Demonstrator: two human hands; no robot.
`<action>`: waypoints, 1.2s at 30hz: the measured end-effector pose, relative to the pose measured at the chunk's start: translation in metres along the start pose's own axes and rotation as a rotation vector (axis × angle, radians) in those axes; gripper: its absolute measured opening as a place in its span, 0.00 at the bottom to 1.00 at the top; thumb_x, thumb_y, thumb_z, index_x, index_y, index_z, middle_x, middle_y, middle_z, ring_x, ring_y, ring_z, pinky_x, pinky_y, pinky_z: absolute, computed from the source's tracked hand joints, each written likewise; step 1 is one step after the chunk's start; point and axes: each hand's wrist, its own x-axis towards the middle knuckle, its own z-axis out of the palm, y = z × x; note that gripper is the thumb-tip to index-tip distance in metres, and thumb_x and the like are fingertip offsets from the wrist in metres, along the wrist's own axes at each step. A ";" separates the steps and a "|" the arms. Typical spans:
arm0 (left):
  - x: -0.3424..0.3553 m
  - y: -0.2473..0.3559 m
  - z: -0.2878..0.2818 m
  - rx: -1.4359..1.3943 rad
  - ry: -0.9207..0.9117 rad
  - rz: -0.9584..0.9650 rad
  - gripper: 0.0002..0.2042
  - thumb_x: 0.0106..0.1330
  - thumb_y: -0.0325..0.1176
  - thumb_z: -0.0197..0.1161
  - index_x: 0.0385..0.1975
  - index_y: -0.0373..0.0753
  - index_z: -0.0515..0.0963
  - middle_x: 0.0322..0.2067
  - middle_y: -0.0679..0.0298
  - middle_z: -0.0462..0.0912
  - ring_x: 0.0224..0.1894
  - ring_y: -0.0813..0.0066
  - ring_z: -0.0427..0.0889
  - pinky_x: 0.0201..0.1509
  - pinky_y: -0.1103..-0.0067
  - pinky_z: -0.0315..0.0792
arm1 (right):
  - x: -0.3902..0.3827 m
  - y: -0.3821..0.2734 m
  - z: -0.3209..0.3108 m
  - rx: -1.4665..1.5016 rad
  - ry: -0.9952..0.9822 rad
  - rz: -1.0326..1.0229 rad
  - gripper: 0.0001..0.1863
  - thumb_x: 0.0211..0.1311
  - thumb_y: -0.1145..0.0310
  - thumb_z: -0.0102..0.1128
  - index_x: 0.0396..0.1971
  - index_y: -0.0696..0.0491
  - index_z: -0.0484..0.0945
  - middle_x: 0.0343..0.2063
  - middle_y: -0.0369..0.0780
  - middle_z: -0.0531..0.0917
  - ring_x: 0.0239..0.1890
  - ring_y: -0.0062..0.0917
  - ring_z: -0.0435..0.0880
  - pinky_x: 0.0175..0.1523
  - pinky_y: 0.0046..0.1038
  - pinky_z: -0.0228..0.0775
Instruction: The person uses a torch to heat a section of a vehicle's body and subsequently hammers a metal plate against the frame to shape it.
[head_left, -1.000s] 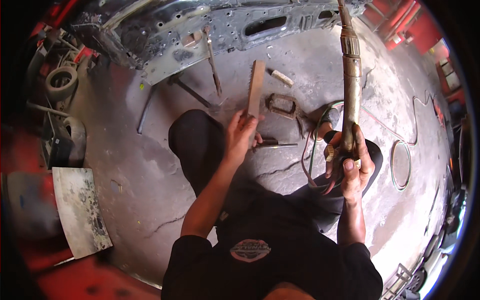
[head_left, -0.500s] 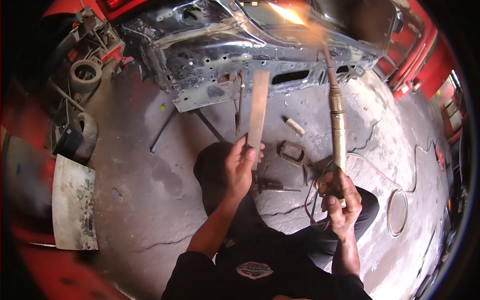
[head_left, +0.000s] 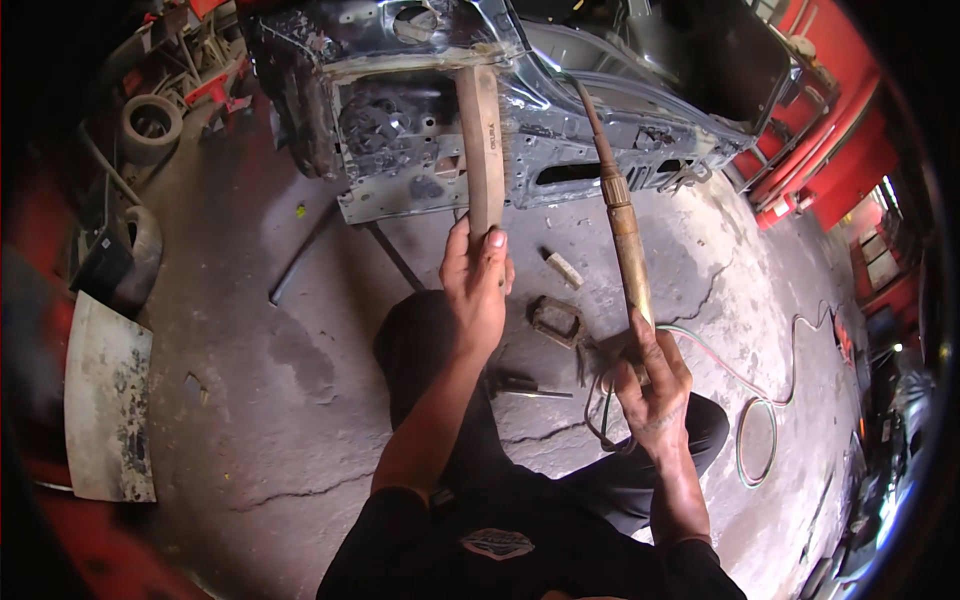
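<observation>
My left hand (head_left: 478, 280) is closed around the lower end of a wooden-backed wire brush (head_left: 482, 150). The brush stands nearly upright, its bristles along the right side, in front of a dark car body panel (head_left: 400, 195) with bare and scraped metal. My right hand (head_left: 655, 385) grips the brass-coloured handle of a gas torch (head_left: 625, 235). The torch's thin bent neck points up and to the left, its tip before the panel. No yellow flame shows at the tip, and I cannot tell whether a small one burns there.
A metal clamp frame (head_left: 557, 322) and a pale short stick (head_left: 565, 268) lie on the concrete floor (head_left: 280, 420). Thin twin hoses (head_left: 745, 440) coil at the right. Left are a tyre (head_left: 150, 125), a black box (head_left: 103, 255) and a worn pale panel (head_left: 108, 400). Metal legs (head_left: 300, 262) stand below the car panel.
The large yellow flame at the torch tip is no longer seen. Both hands have moved up towards the panel, the brush now overlapping it, and the torch tilts more to the left.
</observation>
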 end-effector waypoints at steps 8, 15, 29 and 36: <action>0.009 -0.009 0.011 -0.005 0.040 0.050 0.22 0.77 0.45 0.59 0.61 0.35 0.70 0.32 0.68 0.74 0.25 0.83 0.70 0.24 0.84 0.64 | 0.029 0.000 0.013 -0.070 0.019 -0.060 0.38 0.56 0.85 0.61 0.70 0.51 0.73 0.35 0.45 0.80 0.30 0.31 0.84 0.35 0.32 0.78; 0.006 -0.013 0.003 0.026 0.034 0.028 0.23 0.77 0.45 0.59 0.61 0.34 0.70 0.33 0.68 0.74 0.24 0.83 0.71 0.24 0.84 0.64 | 0.038 0.006 0.015 -0.015 -0.001 -0.029 0.35 0.59 0.83 0.61 0.69 0.51 0.73 0.33 0.45 0.80 0.30 0.30 0.84 0.36 0.32 0.78; 0.016 -0.007 0.007 -0.042 0.012 -0.029 0.18 0.78 0.39 0.59 0.60 0.35 0.70 0.30 0.72 0.72 0.24 0.88 0.68 0.25 0.87 0.63 | 0.041 0.004 0.016 -0.012 0.007 -0.033 0.34 0.61 0.81 0.62 0.70 0.49 0.73 0.35 0.44 0.80 0.31 0.30 0.83 0.37 0.33 0.79; 0.019 -0.015 0.012 -0.025 0.005 -0.004 0.19 0.79 0.41 0.59 0.61 0.36 0.68 0.31 0.71 0.73 0.25 0.87 0.70 0.25 0.86 0.65 | 0.040 0.005 0.015 -0.027 -0.012 -0.032 0.35 0.60 0.82 0.62 0.69 0.50 0.73 0.34 0.45 0.80 0.30 0.30 0.83 0.36 0.33 0.78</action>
